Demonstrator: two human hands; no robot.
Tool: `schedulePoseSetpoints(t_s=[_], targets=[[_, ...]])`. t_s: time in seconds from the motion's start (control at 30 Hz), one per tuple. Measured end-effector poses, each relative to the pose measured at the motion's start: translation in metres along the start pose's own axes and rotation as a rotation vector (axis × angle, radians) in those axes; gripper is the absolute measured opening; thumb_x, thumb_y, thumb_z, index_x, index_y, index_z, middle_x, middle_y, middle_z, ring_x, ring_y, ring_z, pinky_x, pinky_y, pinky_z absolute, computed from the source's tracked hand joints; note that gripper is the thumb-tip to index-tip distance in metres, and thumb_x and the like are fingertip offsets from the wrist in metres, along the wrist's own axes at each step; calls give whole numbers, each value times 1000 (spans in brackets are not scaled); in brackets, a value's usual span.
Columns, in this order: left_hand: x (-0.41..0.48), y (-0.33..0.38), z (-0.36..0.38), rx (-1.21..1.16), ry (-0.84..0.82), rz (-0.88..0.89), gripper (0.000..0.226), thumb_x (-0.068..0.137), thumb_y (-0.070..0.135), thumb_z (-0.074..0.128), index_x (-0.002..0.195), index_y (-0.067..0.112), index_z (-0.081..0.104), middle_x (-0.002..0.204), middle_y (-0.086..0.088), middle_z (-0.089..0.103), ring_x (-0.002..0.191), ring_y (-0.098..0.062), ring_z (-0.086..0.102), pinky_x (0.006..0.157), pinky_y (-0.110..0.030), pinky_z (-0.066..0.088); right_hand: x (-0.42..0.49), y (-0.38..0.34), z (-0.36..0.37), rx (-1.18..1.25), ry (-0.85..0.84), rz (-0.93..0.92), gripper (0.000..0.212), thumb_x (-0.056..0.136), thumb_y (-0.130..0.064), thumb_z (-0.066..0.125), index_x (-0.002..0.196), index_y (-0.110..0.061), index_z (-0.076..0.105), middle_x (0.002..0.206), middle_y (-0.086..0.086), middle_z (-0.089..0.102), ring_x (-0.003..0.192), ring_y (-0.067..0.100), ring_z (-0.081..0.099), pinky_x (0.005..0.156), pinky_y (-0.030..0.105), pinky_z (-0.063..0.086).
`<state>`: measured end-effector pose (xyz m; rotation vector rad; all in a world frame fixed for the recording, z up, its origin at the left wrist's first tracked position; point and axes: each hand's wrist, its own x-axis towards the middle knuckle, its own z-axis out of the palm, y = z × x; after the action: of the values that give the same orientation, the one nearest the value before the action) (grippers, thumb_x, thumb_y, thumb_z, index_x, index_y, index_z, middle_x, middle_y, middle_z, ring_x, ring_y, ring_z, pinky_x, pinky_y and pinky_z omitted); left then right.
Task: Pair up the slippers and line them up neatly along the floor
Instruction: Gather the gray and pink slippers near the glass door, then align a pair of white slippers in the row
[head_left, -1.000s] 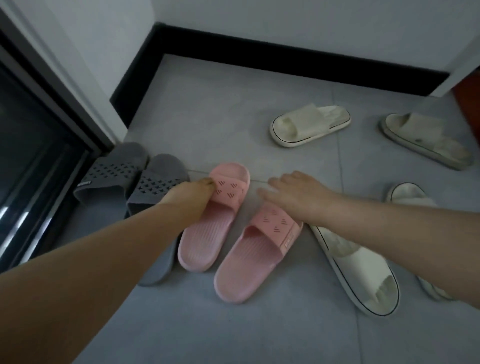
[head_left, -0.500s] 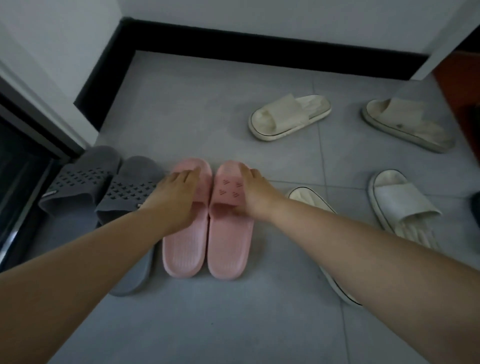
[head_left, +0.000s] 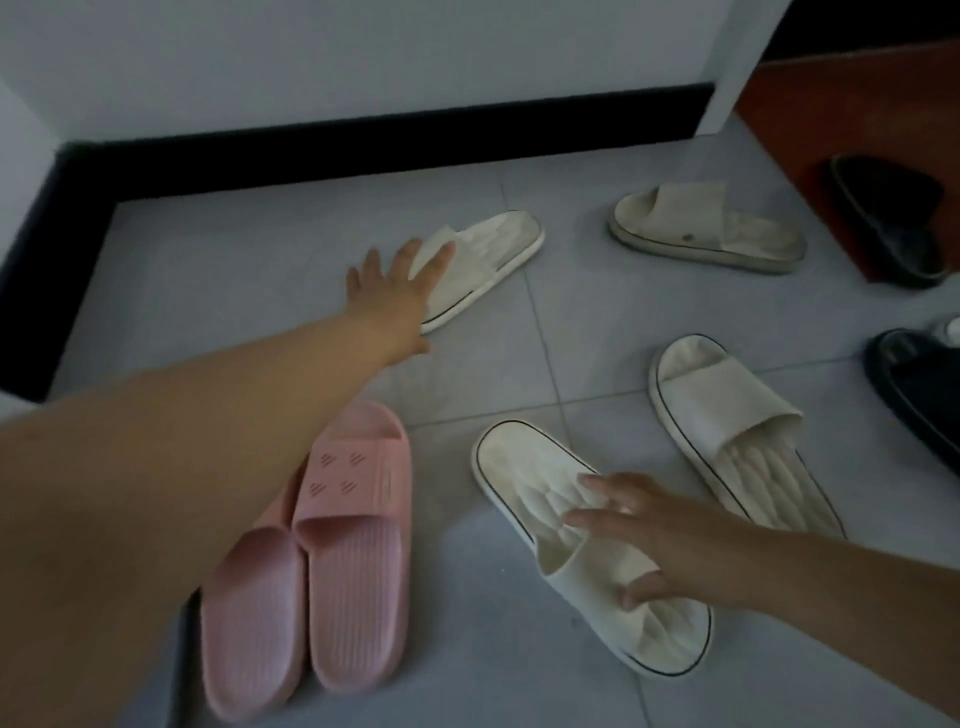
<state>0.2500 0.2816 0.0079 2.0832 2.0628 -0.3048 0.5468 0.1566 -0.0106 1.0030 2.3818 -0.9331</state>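
Hands have both come off the pink pair (half a second ago they were squeezing it together), which now lies side by side and touching at 7 o'clock in the view, partly under the left forearm. That pair looks done, so the work moves on to the cream ones.

The left hand reaches out toward 12 o'clock, fingers straight and spread, its fingertips over the strap of the far cream slipper; whether it actually touches is hard to tell. The right hand hangs at 5 o'clock over the near cream slipper, fingers loose and apart, thumb at the strap, nothing gripped yet.

Those two lie well apart on the floor and point different ways, so I'd judge the next step is to draw them together beside the pink pair. A third cream slipper waits at 3 o'clock and a fourth cream slipper at 1 o'clock, apart from each other; dark shoes sit at the right edge.
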Motion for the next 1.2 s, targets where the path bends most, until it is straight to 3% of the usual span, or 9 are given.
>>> schedulePoseSetpoints(t_s=[0.2, 0.37, 0.53, 0.7, 0.83, 0.93, 1.03, 1.1, 1.2], targets=[[49, 12, -7, -66, -163, 14, 122, 68, 18, 80, 146, 25, -15, 158, -11, -1, 141, -40, 16, 114, -48, 24, 0, 5, -6, 121, 81, 68, 60, 75, -34, 72, 130, -28, 46, 130, -9, 43, 120, 14, 40, 96, 24, 34], [55, 21, -2, 26, -236, 7, 122, 73, 19, 76, 142, 29, -23, 153, -21, 15, 135, -41, 30, 111, -49, 29, -10, 18, 1, 348, 243, 178, 34, 75, -29, 73, 105, -22, 57, 96, -12, 48, 80, -1, 47, 71, 12, 35], [57, 26, -4, 313, -146, 8, 121, 74, 34, 74, 138, 36, -29, 150, -17, 27, 137, -41, 22, 112, -60, 2, -7, 21, 10, 378, 419, 296, 33, 79, -29, 69, 108, -22, 56, 112, 0, 54, 103, 17, 51, 86, 29, 39], [56, 35, -1, 394, -147, 43, 92, 76, 27, 72, 144, 32, 11, 144, -17, 35, 136, -39, 24, 113, -59, 0, -3, 18, 12, 387, 439, 314, 34, 79, -31, 68, 110, -26, 55, 112, -2, 51, 104, 19, 50, 91, 37, 42], [50, 40, -5, 392, -8, 137, 65, 73, 36, 73, 126, 17, 41, 125, -18, 52, 123, -36, 42, 113, -59, 3, 3, 17, 7, 379, 451, 302, 30, 80, -28, 68, 107, -25, 55, 109, -2, 50, 98, 19, 51, 85, 35, 43], [42, 41, -16, 379, 10, 243, 50, 70, 43, 72, 110, 18, 59, 129, -17, 43, 126, -34, 33, 113, -56, 6, 5, 19, -1, 379, 459, 290, 26, 82, -29, 66, 105, -23, 55, 108, 0, 51, 98, 19, 50, 86, 34, 41], [21, 50, -25, 311, -112, 398, 48, 66, 51, 71, 98, 16, 61, 116, -9, 56, 113, -29, 49, 109, -44, 20, 3, 23, -11, 365, 407, 261, 25, 84, -35, 62, 103, -20, 54, 106, 3, 55, 95, 16, 51, 85, 31, 41], [-1, 63, -25, 231, -153, 468, 42, 67, 55, 69, 86, 20, 54, 104, -10, 64, 97, -29, 57, 95, -35, 32, -2, 26, -16, 365, 419, 274, 23, 84, -33, 63, 98, -18, 54, 88, -2, 56, 77, 5, 52, 70, 15, 39], [-36, 86, -5, 79, -236, 489, 43, 76, 52, 63, 98, 17, 55, 109, -14, 64, 95, -31, 56, 74, -29, 34, -11, 29, -20, 355, 427, 327, 21, 82, -35, 66, 89, -22, 51, 66, -17, 42, 55, -3, 45, 51, 11, 33]])
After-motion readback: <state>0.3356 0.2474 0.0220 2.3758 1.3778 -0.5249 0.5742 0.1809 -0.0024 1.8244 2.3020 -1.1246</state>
